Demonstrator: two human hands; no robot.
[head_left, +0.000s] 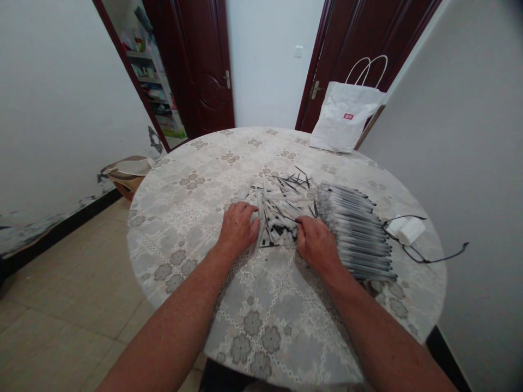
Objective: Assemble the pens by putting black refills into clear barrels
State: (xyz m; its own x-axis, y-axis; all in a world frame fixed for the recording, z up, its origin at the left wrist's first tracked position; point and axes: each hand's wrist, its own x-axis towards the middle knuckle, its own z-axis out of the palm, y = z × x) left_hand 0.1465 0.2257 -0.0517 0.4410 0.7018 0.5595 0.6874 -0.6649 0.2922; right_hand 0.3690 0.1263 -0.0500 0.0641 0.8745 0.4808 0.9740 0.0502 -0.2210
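A loose pile of pen parts (269, 209) lies mid-table, with clear barrels, thin dark refills and small black pieces mixed together. My left hand (239, 226) rests at the pile's left side, its fingers curled beside a pale clear barrel (260, 218); whether it grips anything is hard to make out. Thumb and forefinger of my right hand (316, 242) are pinched together at the pile's right side, where a thin dark pen refill (289, 218) sticks out from the fingertips. To the right of that hand, assembled-looking clear pens (359, 228) are stacked in a neat row, dark tips pointing right.
The round table wears a flowered lace-pattern cloth (180, 218). Black-framed glasses (425, 258) and a white crumpled item (408, 230) lie near the right edge. A white paper bag (347, 117) stands at the back right. A brown basket (126, 174) sits beyond the left edge.
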